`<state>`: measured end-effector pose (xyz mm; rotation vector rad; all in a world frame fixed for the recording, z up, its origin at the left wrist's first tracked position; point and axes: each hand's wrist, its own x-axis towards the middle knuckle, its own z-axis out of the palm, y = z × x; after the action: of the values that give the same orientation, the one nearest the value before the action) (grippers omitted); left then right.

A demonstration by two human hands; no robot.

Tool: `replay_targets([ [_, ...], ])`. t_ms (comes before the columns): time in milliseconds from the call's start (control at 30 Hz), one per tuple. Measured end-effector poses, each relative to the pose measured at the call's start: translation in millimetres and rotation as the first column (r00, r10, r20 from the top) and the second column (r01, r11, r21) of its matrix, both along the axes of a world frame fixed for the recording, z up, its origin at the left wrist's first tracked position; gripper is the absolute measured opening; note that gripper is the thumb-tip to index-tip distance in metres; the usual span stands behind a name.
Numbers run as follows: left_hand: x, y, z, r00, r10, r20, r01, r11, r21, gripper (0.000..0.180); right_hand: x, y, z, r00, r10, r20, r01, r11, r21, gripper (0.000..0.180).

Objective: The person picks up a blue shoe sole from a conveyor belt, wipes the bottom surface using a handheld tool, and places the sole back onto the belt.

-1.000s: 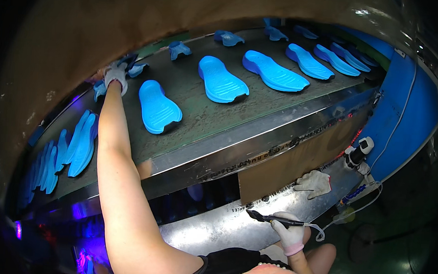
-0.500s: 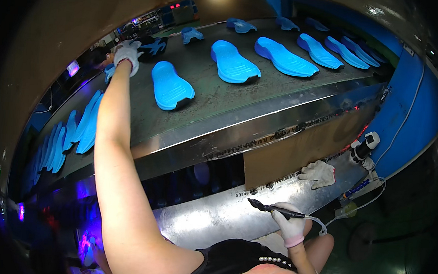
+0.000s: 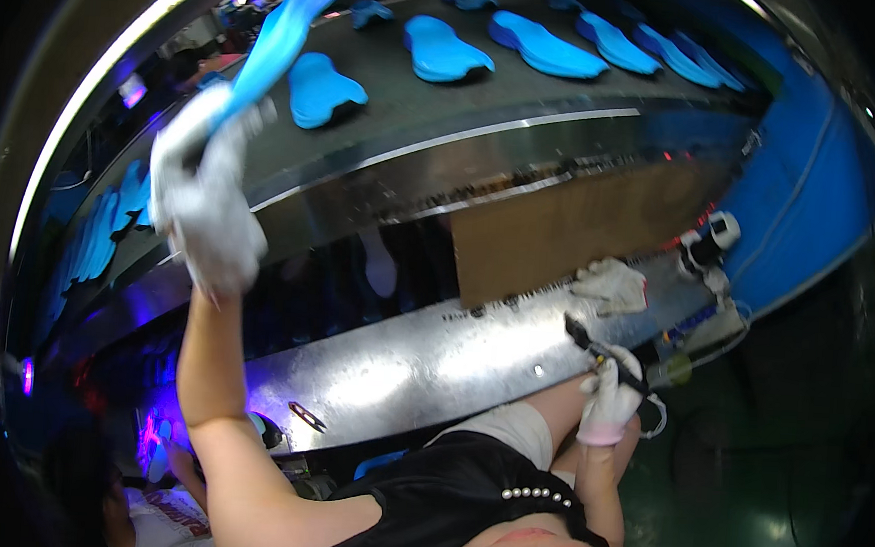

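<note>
My left hand point(image 3: 207, 199), in a white glove and blurred by motion, is closed on the lower end of a long blue shoe sole point(image 3: 284, 38). The sole is raised above the near left part of the dark belt point(image 3: 397, 111) and runs out of view at the top. At the right, my white-gloved right hand point(image 3: 611, 389) grips a black pen-like tool point(image 3: 584, 338). A thin pale tube or cord trails from the tool's rear end. Its dark, broad tip points up and left above the metal shelf point(image 3: 421, 373).
Several blue soles point(image 3: 446, 51) lie spaced along the belt, with others point(image 3: 110, 218) standing in a row at far left. On the shelf are snips point(image 3: 306, 417) and a loose white glove point(image 3: 609, 287). Cardboard point(image 3: 560, 231) covers the belt's side. A co-worker point(image 3: 157, 517) sits at lower left.
My left hand has come back from the far left of the belt and up, carrying the blue sole. The right hand has tilted the tool more upright. The view has shifted.
</note>
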<state>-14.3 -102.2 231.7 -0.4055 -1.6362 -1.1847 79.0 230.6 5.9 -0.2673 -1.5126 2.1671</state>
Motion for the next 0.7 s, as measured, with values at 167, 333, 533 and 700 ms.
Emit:
replay_targets([
  [167,90.4,53.3,-152.3,0.959,-0.232,0.165,0.28,0.665,-0.693,0.013,26.1,43.3,-6.0,0.972,-0.219,0.082,0.216,0.975,0.044,0.022],
  [333,94.8,127.3,-313.6,0.89,-0.279,0.36,0.43,0.776,-0.462,0.029,37.7,54.7,-28.5,0.953,-0.22,0.206,0.224,0.975,0.003,0.024],
  [533,87.1,134.7,-350.2,0.482,-0.448,0.753,0.596,0.798,0.093,0.051,-13.9,24.1,-67.2,0.955,-0.033,0.294,-0.012,0.988,0.152,0.016],
  [700,33.0,159.1,-340.4,-0.219,-0.975,0.041,-0.187,0.083,0.979,0.09,-78.8,2.3,-117.4,0.899,-0.254,0.356,-0.058,0.737,0.673,0.039],
])
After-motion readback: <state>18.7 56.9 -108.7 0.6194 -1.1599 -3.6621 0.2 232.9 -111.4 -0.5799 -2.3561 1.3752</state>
